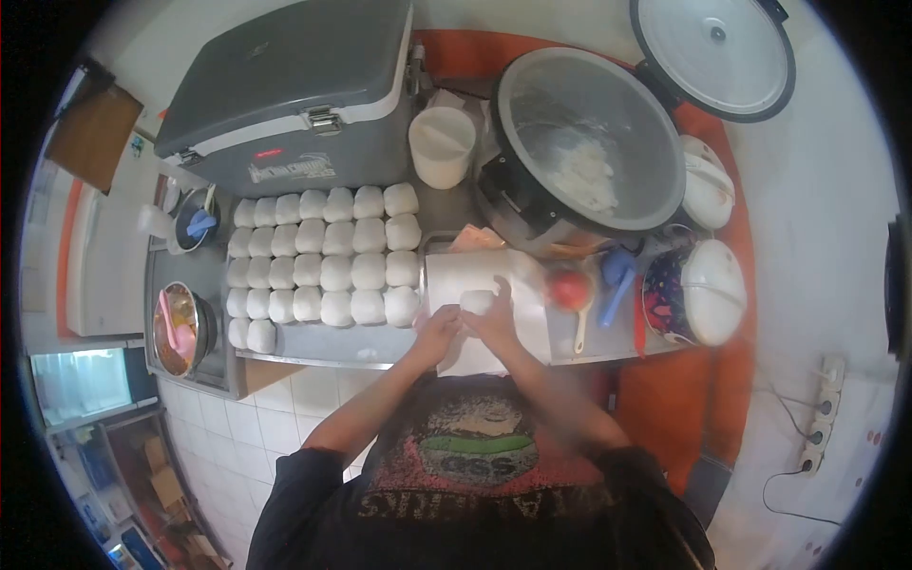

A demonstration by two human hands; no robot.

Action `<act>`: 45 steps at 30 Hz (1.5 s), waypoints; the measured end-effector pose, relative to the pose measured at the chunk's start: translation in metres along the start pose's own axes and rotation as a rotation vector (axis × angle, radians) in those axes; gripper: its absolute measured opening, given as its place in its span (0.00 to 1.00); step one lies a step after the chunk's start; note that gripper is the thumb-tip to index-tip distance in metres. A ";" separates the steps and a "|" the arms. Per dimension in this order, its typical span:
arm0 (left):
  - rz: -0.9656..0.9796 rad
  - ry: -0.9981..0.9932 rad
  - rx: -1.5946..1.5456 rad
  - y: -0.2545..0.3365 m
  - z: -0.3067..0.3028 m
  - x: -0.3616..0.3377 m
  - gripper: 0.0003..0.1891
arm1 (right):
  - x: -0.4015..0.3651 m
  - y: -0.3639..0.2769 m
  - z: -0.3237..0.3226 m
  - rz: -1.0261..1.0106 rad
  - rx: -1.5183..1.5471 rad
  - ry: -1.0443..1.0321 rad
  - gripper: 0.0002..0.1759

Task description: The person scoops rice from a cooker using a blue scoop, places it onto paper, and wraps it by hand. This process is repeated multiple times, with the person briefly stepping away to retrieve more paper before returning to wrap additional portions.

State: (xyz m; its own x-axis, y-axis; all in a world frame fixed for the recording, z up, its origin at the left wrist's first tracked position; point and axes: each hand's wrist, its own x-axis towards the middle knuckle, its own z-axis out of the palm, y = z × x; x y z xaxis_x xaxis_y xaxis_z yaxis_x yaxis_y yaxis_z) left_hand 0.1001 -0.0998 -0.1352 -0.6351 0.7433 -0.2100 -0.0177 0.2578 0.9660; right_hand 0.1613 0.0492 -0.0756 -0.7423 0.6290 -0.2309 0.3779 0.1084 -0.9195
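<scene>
A small white rounded packet (477, 302) is between my hands, low over a stack of white paper sheets (484, 271). My right hand (494, 318) curls round its right side, thumb and fingers against it. From the left, my left hand (438, 332) meets it with bent fingers, its fingertips close to the right hand. The packet's underside is hidden. Left of the paper, several similar white packets (336, 235) sit side by side in rows on the metal table. Behind the paper stands a large open rice cooker (513, 190) with white rice (581, 176) inside.
A grey cooler box (285, 104) and a white container (443, 147) stand at the back. To the right are a red bowl (568, 288), a cream-handled spoon (581, 328), a blue scoop (618, 285) and a patterned pot (670, 294). A food bowl (201, 328) sits left.
</scene>
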 end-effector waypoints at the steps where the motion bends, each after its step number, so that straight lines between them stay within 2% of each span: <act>1: -0.020 -0.040 -0.050 0.013 -0.007 -0.002 0.14 | 0.004 -0.002 0.000 -0.005 0.075 -0.050 0.49; 2: -0.038 -0.081 -0.100 0.025 -0.013 -0.004 0.15 | 0.009 -0.006 0.002 -0.011 0.149 -0.100 0.51; 5: -0.141 -0.027 -0.346 0.047 -0.020 -0.012 0.14 | 0.013 -0.027 0.008 0.039 0.135 -0.200 0.53; 8: -0.154 0.104 -0.248 0.047 -0.035 -0.021 0.18 | 0.012 -0.065 0.015 0.282 0.321 -0.356 0.51; 11: -0.122 0.415 -0.443 0.080 -0.044 -0.035 0.24 | 0.010 -0.094 0.053 0.347 0.368 -0.278 0.51; 14: -0.128 0.551 -0.581 0.069 -0.057 -0.052 0.29 | 0.007 -0.093 0.091 0.355 0.490 -0.468 0.52; 15: -0.136 0.606 -0.638 0.070 -0.065 -0.059 0.30 | 0.008 -0.087 0.101 0.418 0.612 -0.587 0.50; 18: -0.005 0.771 -1.020 0.050 -0.088 -0.074 0.29 | -0.004 -0.092 0.111 0.391 0.569 -0.635 0.46; 19: -0.018 0.828 -1.037 0.041 -0.098 -0.080 0.29 | -0.004 -0.087 0.105 0.281 0.442 -0.662 0.41; 21: -0.043 0.931 -1.075 0.015 -0.124 -0.099 0.29 | 0.006 -0.077 0.068 0.140 0.418 -0.680 0.40; 22: -0.148 1.083 -0.946 -0.003 -0.134 -0.109 0.30 | 0.019 -0.052 0.050 0.159 0.420 -0.576 0.29; 23: -0.258 1.229 -0.813 -0.021 -0.145 -0.120 0.32 | 0.020 -0.048 0.026 0.124 0.395 -0.328 0.22; 24: -0.319 1.313 -0.727 -0.037 -0.158 -0.128 0.32 | 0.036 -0.009 -0.001 0.087 0.320 -0.096 0.19; 25: -0.382 1.390 -0.637 -0.050 -0.173 -0.135 0.32 | 0.051 0.039 -0.030 -0.090 0.162 0.164 0.18; 26: -0.448 1.457 -0.545 -0.062 -0.186 -0.141 0.33 | 0.059 0.060 -0.060 -0.155 -0.045 0.339 0.18; 28: -0.438 1.487 -0.503 -0.082 -0.210 -0.150 0.34 | 0.072 0.086 -0.111 -0.195 -0.438 0.546 0.19; 32: -0.351 1.536 -0.473 -0.089 -0.235 -0.147 0.36 | 0.069 0.130 -0.192 -0.016 -0.766 0.697 0.19; 36: -0.444 1.682 -0.415 -0.106 -0.234 -0.140 0.38 | 0.061 0.158 -0.232 0.078 -0.830 0.734 0.20; 37: -0.441 1.707 -0.337 -0.153 -0.236 -0.144 0.33 | 0.061 0.166 -0.237 0.085 -0.824 0.724 0.20; 39: -0.568 1.520 0.023 -0.174 -0.244 -0.158 0.27 | 0.061 0.178 -0.243 0.085 -0.808 0.733 0.21; 40: -0.474 1.589 -0.122 -0.158 -0.241 -0.150 0.23 | 0.061 0.183 -0.243 0.082 -0.805 0.751 0.21; 41: -0.491 1.632 -0.125 -0.128 -0.234 -0.143 0.23 | 0.063 0.186 -0.244 0.072 -0.799 0.774 0.21; 42: -0.342 1.709 -0.023 -0.191 -0.244 -0.152 0.24 | 0.064 0.186 -0.244 0.058 -0.788 0.805 0.22; 43: -0.550 1.695 0.216 -0.107 -0.227 -0.140 0.25 | 0.064 0.189 -0.245 0.021 -0.773 0.843 0.22; 44: -0.450 1.719 0.164 -0.078 -0.224 -0.134 0.25 | 0.062 0.187 -0.246 -0.034 -0.744 0.890 0.22; 45: -0.550 1.712 0.508 -0.093 -0.225 -0.140 0.26 | 0.057 0.182 -0.247 -0.106 -0.701 0.948 0.22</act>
State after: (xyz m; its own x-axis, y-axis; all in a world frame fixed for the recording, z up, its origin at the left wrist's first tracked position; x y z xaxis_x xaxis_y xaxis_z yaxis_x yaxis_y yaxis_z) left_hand 0.0168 -0.3670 -0.1612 -0.6314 -0.7410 0.2287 -0.4657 0.5981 0.6522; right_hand 0.3248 0.2945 -0.1776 -0.1931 0.8790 0.4360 0.7792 0.4074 -0.4763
